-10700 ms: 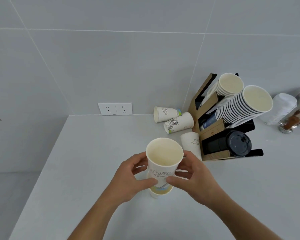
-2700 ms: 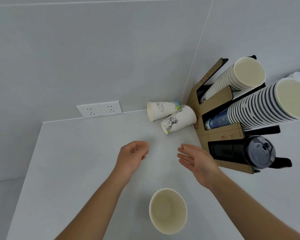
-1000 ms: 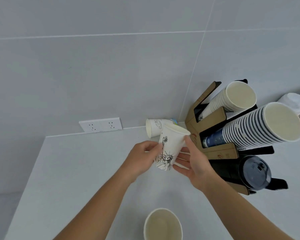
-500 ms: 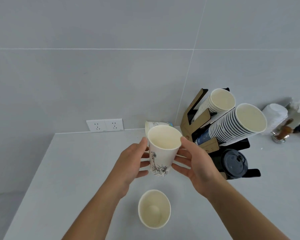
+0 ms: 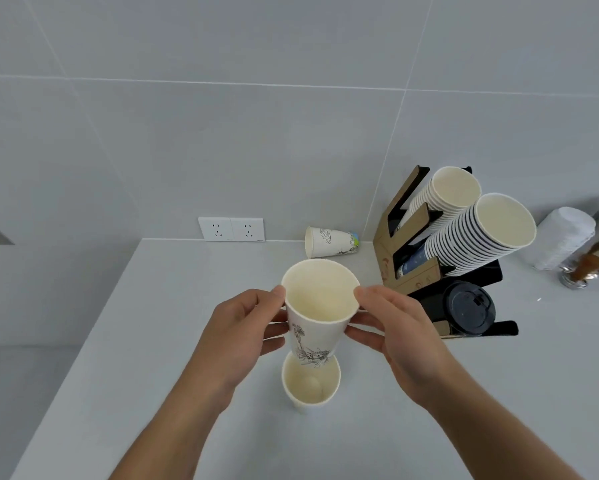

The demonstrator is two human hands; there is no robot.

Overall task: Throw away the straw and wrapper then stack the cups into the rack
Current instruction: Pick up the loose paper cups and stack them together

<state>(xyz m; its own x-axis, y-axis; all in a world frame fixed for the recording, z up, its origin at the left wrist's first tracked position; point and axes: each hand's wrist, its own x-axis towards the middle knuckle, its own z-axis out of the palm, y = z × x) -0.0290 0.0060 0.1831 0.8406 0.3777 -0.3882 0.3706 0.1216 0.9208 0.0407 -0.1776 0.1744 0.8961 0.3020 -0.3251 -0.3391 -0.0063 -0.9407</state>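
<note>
I hold a white paper cup with a black line drawing (image 5: pixel 317 320) upright between both hands, my left hand (image 5: pixel 237 336) on its left side and my right hand (image 5: pixel 400 336) on its right. Its base hangs just above the mouth of a second upright cup (image 5: pixel 310 384) standing on the counter. A third printed cup (image 5: pixel 331 241) lies on its side by the back wall. The cardboard and black cup rack (image 5: pixel 410 271) stands to the right, with two slanted stacks of cups (image 5: pixel 481 233) and black lids (image 5: pixel 467 308) in it. No straw or wrapper is visible.
A double wall socket (image 5: pixel 231 229) sits at the counter's back edge. The grey counter (image 5: pixel 152 341) ends at a drop on the left. At the far right are a wrapped white stack (image 5: pixel 564 242) and a small metal item with a brown handle (image 5: pixel 583 268).
Both hands have brought the drawn cup down and toward me, so it now hangs directly over the upright cup on the counter. The view tilted slightly downward.
</note>
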